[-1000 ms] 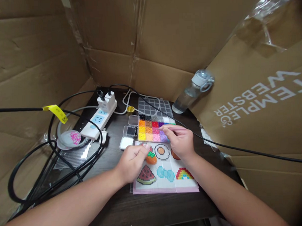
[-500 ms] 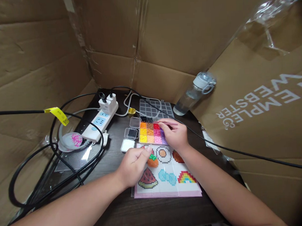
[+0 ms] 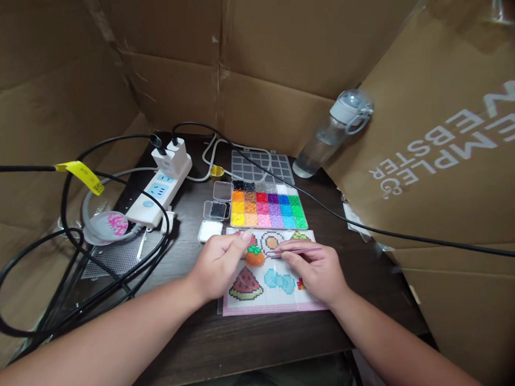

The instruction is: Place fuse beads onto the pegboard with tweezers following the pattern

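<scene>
The left hand (image 3: 218, 266) pinches the orange bead fruit (image 3: 254, 257) — green leaves on top — over the pattern sheet (image 3: 262, 302). The right hand (image 3: 323, 272) grips pink tweezers (image 3: 301, 249), their tips near the fruit. Beyond the sheet, an open bead box (image 3: 268, 209) and 1 water bottle (image 3: 323, 139) sit on the table (image 3: 247, 347).

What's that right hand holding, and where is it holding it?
The right hand holds slim pink tweezers, pinched about midway along, with the tips left free.
</scene>
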Action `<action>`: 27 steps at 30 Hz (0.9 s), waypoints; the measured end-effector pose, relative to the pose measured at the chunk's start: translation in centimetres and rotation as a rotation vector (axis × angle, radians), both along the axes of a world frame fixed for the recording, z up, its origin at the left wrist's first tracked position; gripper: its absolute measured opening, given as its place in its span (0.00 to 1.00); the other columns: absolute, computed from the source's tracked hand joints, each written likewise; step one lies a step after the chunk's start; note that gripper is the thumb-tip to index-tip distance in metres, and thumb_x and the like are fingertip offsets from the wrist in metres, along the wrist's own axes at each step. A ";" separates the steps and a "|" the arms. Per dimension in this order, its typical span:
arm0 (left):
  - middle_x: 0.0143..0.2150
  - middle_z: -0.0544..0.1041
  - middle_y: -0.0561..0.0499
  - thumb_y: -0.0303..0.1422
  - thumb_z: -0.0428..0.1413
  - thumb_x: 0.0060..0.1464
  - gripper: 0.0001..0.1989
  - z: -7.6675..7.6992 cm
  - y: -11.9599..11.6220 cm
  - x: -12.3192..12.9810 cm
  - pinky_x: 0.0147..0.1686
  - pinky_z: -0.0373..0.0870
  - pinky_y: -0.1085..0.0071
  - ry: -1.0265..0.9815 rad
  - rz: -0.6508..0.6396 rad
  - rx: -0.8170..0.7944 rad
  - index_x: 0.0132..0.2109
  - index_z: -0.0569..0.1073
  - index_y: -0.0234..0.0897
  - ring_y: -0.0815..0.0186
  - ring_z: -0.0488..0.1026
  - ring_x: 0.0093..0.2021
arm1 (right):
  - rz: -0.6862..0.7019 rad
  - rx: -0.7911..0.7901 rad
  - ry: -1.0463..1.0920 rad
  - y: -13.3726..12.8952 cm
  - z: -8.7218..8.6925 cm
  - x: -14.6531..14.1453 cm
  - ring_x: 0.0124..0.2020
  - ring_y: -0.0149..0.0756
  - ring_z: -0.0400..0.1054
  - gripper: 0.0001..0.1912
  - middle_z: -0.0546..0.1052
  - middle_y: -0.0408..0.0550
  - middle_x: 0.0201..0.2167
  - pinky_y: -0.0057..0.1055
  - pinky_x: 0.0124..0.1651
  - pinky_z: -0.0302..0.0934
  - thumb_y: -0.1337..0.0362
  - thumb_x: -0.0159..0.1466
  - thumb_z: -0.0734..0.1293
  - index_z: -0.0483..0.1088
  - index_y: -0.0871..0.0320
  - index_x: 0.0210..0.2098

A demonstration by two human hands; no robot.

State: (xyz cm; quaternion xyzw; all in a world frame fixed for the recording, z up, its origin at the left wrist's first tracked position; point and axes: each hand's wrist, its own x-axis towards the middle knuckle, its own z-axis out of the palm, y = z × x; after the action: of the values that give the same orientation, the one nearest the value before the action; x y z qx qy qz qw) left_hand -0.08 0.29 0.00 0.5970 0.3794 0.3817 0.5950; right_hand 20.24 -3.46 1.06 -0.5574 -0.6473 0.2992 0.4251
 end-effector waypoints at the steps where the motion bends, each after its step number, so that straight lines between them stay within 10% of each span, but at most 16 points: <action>1: 0.17 0.52 0.58 0.45 0.45 0.60 0.25 0.0 0.0 0.0 0.20 0.50 0.74 -0.006 -0.004 -0.004 0.19 0.55 0.37 0.73 0.49 0.20 | 0.011 0.002 0.017 0.2 -0.2 -0.1 0.35 0.37 0.75 0.05 0.80 0.48 0.31 0.32 0.41 0.70 0.66 0.57 0.68 0.78 0.55 0.29; 27: 0.17 0.51 0.58 0.46 0.45 0.60 0.26 -0.2 -0.1 -0.2 0.19 0.48 0.74 0.034 0.007 -0.006 0.18 0.54 0.36 0.73 0.49 0.19 | 0.072 -0.067 0.043 0.6 -0.9 0.6 0.34 0.37 0.75 0.05 0.80 0.48 0.30 0.33 0.40 0.69 0.66 0.57 0.68 0.78 0.56 0.28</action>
State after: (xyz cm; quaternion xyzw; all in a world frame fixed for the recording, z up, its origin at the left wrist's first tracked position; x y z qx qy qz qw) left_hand -0.24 0.15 -0.19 0.6004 0.3927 0.3726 0.5887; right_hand 20.79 -2.86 0.18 -0.5412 -0.6471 0.3478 0.4091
